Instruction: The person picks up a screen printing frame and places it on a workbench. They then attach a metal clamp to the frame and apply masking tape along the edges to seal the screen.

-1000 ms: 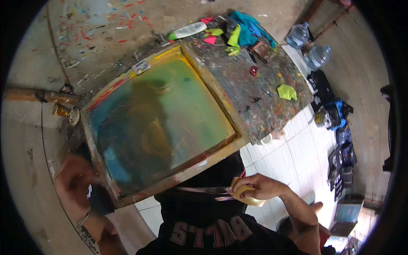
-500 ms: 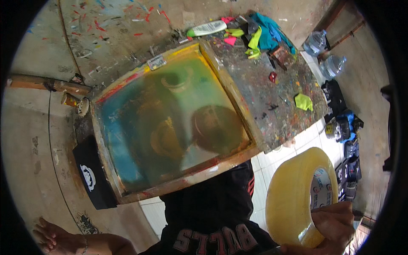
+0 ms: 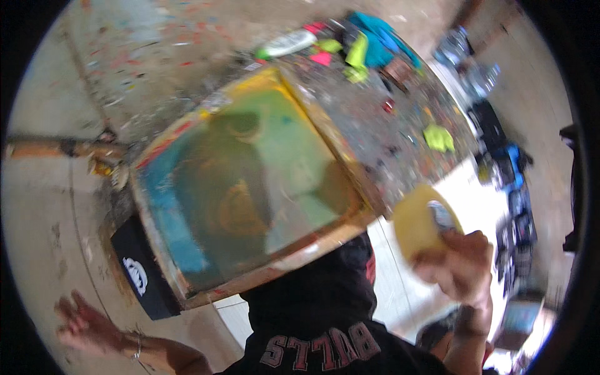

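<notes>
My right hand (image 3: pixel 459 265) is closed on a large roll of clear yellowish packing tape (image 3: pixel 412 222), gripping its near side; it is raised over the floor, right of the screen's near corner. At the lower left, my left hand (image 3: pixel 87 322) is held away from the table with its fingers spread, empty and a little blurred. Between the hands lies a wooden-framed printing screen (image 3: pixel 315 240), its mesh stained blue, green and yellow. From under the frame's left side sticks out a black fabric piece (image 3: pixel 144 269) with a white print.
The paint-spattered table (image 3: pixel 406 119) carries a white bottle (image 3: pixel 287 45), teal cloth (image 3: pixel 375 44) and a lime-green scrap (image 3: pixel 439 138). Large clear water bottles (image 3: pixel 453 47) stand beyond its right edge. Black items (image 3: pixel 519 219) line the right wall. White tiles cover the floor (image 3: pixel 390 275).
My right hand has carried the tape roll up and leftward, farther from me, toward the screen's corner. My left hand has risen slightly and moved right. The whole view has shifted a little.
</notes>
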Available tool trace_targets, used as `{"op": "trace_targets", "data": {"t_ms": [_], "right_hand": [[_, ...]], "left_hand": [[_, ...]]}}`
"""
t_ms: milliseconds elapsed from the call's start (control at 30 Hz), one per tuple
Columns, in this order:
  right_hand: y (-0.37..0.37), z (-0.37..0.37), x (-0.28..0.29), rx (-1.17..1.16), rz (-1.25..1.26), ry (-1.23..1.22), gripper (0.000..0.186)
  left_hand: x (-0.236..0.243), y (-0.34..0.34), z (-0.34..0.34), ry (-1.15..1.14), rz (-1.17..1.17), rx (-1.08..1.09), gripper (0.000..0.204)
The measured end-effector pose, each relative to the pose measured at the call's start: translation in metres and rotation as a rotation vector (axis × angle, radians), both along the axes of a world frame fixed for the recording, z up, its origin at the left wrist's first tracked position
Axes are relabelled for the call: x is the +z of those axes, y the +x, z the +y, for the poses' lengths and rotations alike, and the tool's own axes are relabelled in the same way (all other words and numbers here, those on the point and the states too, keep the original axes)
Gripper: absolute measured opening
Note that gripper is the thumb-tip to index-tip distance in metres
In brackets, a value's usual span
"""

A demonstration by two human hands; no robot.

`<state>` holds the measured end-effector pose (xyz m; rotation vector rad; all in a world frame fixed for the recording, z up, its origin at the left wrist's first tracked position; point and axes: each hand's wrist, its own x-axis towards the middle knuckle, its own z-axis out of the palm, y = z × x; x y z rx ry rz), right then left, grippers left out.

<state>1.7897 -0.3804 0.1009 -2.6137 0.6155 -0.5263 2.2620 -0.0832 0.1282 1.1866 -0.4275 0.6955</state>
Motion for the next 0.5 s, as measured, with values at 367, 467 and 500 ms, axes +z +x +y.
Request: {"op": "trace_targets", "data": {"t_ms": [367,467,500], "right_hand": [[0.003,-0.110,-0.157,-0.654,0.127,-0.267,0.037],[0.016,-0.119,-0.186,-0.645,0.190,-0.362,0.052],[0.022,-0.119,-0.193,-0.673,0.279,-0.299,0.064]], "left_hand": [[-0.006,0.005,-0.019,0.154,-0.131,-0.523,0.014],[-0.001,0.001,-0.024,0.186,-0.265,-0.745,0.018],[0.000,0.000,-0.023,0.122,-0.165,-0.734,0.019]]}}
